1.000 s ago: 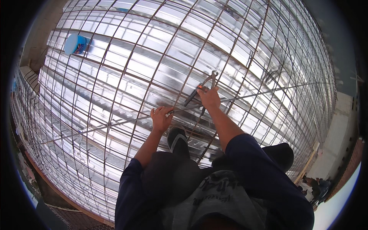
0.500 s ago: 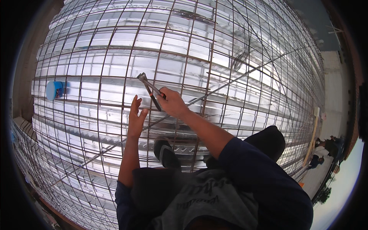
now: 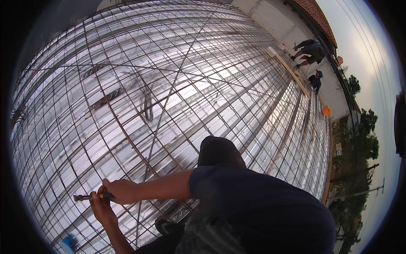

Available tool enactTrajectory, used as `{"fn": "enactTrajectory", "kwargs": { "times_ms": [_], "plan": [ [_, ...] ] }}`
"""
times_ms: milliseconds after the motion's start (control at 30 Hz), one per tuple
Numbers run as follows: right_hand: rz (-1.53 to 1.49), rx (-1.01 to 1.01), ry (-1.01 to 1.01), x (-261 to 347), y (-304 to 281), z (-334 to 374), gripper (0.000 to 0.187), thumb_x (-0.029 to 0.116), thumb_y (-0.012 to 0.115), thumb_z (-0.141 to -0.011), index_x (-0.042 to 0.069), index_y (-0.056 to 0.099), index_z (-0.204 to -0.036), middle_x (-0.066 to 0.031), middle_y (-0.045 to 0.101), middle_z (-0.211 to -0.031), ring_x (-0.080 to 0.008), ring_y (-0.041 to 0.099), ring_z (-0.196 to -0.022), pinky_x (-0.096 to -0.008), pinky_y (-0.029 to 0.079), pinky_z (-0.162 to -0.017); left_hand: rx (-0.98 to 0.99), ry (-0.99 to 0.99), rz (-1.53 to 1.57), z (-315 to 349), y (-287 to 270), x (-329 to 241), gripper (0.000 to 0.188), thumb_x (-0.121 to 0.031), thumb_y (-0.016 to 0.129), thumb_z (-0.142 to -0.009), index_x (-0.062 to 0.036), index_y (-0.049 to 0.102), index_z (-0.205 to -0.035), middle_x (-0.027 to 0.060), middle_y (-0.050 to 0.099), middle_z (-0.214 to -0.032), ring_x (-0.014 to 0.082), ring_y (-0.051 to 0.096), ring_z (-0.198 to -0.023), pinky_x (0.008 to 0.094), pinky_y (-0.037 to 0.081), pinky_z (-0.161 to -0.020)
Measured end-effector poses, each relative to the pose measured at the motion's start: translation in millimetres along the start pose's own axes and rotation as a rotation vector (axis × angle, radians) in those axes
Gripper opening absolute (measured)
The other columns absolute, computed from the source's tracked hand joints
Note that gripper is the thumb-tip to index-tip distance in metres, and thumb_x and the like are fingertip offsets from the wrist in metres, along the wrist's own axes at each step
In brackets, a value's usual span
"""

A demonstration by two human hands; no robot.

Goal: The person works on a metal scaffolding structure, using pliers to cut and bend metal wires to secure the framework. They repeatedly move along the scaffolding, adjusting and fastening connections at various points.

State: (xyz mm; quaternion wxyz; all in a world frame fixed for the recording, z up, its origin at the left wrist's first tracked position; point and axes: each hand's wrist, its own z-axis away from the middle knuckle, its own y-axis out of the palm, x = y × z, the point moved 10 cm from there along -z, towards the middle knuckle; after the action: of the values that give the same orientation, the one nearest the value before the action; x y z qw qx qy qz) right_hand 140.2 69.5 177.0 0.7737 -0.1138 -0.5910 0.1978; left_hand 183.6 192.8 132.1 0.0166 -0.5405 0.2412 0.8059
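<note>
- two hands of yours meet at the lower left of the frame, over a grid (image 3: 122,129) of thin dark bars.
- your right hand (image 3: 120,191) is closed round the handles of the pincers (image 3: 86,197), which point toward the left edge, their head out past your fingers.
- whether the pincers' own jaws have hold of anything, you cannot tell at this size.
- your left hand (image 3: 102,209) is raised just below, its fingers bent up beside the pincers and close to your right hand; whether they grip or only touch, you cannot tell.
- beneath the grid, ribbed metal sheets (image 3: 97,132) shine brightly across most of the frame.
- one long bar (image 3: 158,125) slants across the grid, from the upper middle down to the right of your hands.
- left of that bar, in the upper left, you have a loose coil (image 3: 147,106) of wire on the grid.
- at the bottom left edge, below your hands, sits a blue bucket (image 3: 67,244), partly cut off.
- at the upper right, two people, one bent over (image 3: 313,51) and one lower down (image 3: 315,80), are near a long plank (image 3: 292,74).
</note>
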Motion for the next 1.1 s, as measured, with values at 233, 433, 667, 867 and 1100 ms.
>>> {"fn": "enactTrajectory", "kwargs": {
  "times_ms": [233,433,667,867,1100],
  "plan": [
    [0.241,0.055,-0.054,-1.4,-102.8,20.0,0.024,0.021,0.055,-0.084,-0.001,0.056,-0.095,-0.0228,0.064,-0.084,-0.0381,0.063,-0.085,-0.0462,0.047,-0.077,0.338,0.068,-0.322,-25.9,137.9,-58.6,0.045,-0.036,0.049,-0.098,-0.0011,0.044,-0.125,0.0187,0.055,-0.126,0.0232,0.052,-0.116,0.0406,0.037,-0.101],
    [-0.044,0.158,0.255,-73.7,-118.7,31.2,0.019,0.017,0.051,-0.080,-0.002,0.054,-0.079,-0.0134,0.060,-0.067,-0.0242,0.062,-0.059,-0.0400,0.050,-0.060,0.217,-0.082,-0.900,-41.2,54.9,-21.8,0.045,-0.029,0.059,-0.091,0.0018,0.053,-0.123,0.0158,0.064,-0.111,0.0218,0.059,-0.104,0.0334,0.044,-0.092],
    [0.595,0.445,0.181,-56.4,-38.5,32.6,0.062,0.012,0.051,-0.083,0.015,0.036,-0.143,-0.0214,0.060,-0.109,-0.0374,0.057,-0.105,-0.0449,0.044,-0.090,-0.327,-0.595,-0.821,97.2,-192.5,113.5,0.062,-0.056,0.052,-0.088,0.0027,0.064,-0.076,0.0106,0.063,-0.060,0.0199,0.061,-0.054,0.0364,0.049,-0.058],
    [1.098,0.720,0.002,-55.0,68.9,35.7,0.054,0.009,0.050,-0.084,0.013,0.044,-0.138,-0.0167,0.062,-0.109,-0.0321,0.062,-0.101,-0.0436,0.051,-0.084,-0.342,-0.861,-0.286,170.3,-164.7,234.0,0.073,-0.071,0.050,-0.080,0.0000,0.061,-0.089,0.0102,0.065,-0.079,0.0211,0.064,-0.070,0.0367,0.049,-0.063],
    [1.244,0.845,-0.073,-58.4,190.3,7.3,0.030,0.019,0.061,-0.085,0.007,0.064,-0.113,-0.0136,0.067,-0.099,-0.0299,0.065,-0.095,-0.0420,0.053,-0.077,-0.328,-0.641,0.320,146.8,-123.1,276.8,0.030,-0.031,0.054,-0.093,-0.0018,0.061,-0.098,0.0107,0.065,-0.089,0.0211,0.065,-0.081,0.0372,0.054,-0.073]
  ]
}}
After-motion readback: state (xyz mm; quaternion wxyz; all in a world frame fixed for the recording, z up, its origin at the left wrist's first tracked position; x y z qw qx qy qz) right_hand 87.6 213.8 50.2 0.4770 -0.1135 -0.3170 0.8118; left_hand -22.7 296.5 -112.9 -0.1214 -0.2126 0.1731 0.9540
